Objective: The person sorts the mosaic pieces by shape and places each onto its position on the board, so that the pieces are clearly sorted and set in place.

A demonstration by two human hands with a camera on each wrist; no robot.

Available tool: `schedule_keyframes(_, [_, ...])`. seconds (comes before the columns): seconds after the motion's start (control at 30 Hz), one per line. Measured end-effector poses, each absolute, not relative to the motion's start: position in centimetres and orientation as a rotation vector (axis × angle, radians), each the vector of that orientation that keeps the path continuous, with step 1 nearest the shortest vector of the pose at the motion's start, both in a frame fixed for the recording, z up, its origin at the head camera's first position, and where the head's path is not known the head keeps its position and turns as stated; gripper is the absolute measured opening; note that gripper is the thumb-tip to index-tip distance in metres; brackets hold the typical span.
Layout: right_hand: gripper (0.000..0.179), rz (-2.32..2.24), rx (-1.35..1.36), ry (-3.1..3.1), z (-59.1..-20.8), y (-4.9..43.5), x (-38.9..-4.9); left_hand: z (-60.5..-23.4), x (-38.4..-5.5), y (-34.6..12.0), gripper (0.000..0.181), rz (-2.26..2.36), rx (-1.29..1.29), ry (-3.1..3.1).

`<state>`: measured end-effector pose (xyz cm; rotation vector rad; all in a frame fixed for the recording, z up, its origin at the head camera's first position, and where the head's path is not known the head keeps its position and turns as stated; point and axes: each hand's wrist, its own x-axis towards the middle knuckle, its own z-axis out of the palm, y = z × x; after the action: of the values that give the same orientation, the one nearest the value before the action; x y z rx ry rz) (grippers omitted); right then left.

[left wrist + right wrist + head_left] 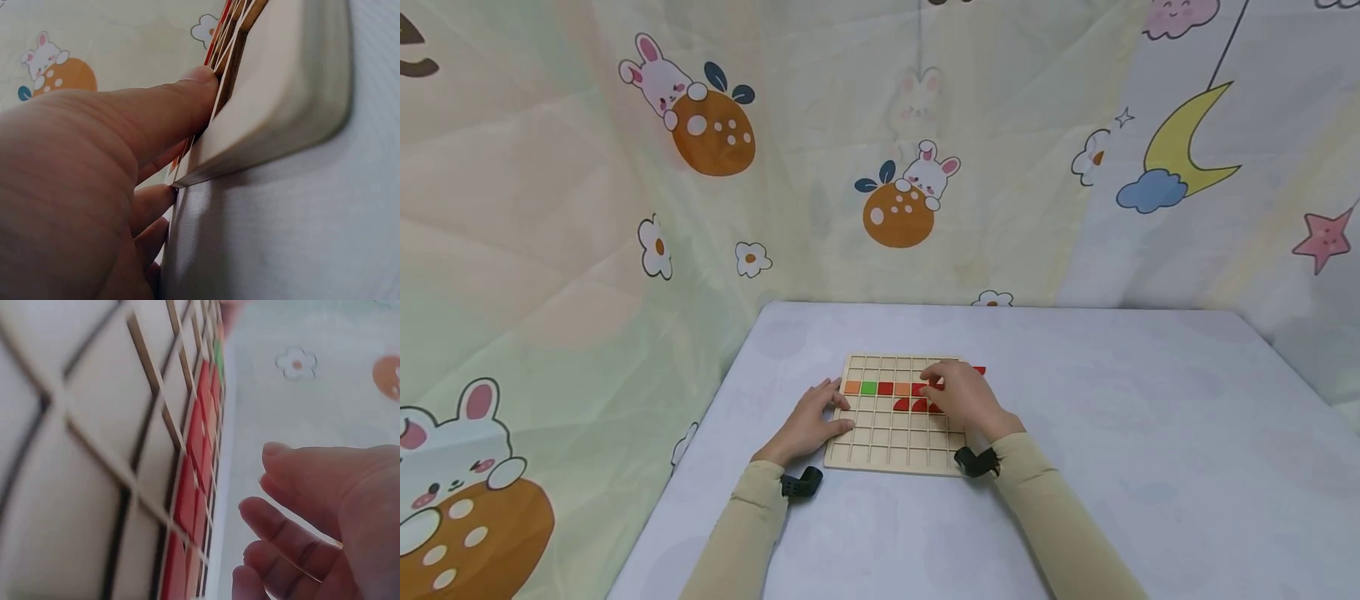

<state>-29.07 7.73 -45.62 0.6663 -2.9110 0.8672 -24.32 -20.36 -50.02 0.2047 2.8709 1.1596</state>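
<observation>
A light wooden grid board (pixel 887 450) lies on the table. My left hand (pixel 811 419) rests at its left edge. In the left wrist view the thumb (pixel 169 109) is on the grid near the corner, and other fingers touch the side. Over the board's right part is my right hand (pixel 967 398), fingers loosely bent; the right wrist view shows nothing between them. Coloured tiles fill part of one row, among them an orange tile (pixel 852 387) and a green tile (pixel 868 388). Below them sit red curved pieces (pixel 901 405), partly hidden by the right hand.
A red piece (pixel 979 369) shows past the right hand at the board's upper right. The white table (pixel 1120 433) reaches back to a printed cloth wall (pixel 820 167) with cartoon rabbits. Black wrist cameras (pixel 802 482) sit on both sleeves.
</observation>
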Motion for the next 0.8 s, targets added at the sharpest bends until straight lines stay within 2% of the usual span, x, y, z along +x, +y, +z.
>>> schedule_keyframes(0.57, [0.03, 0.934, 0.369, -2.913, -45.4, 12.9, -30.8, -50.2, -24.4, -20.5, 0.022, 1.154, 0.225, 2.871])
schedule_keyframes(0.8, [0.03, 0.971, 0.329, -2.92, -45.8, 14.2, -31.4, -50.2, -24.4, -20.4, 0.022, 1.146, 0.232, 2.873])
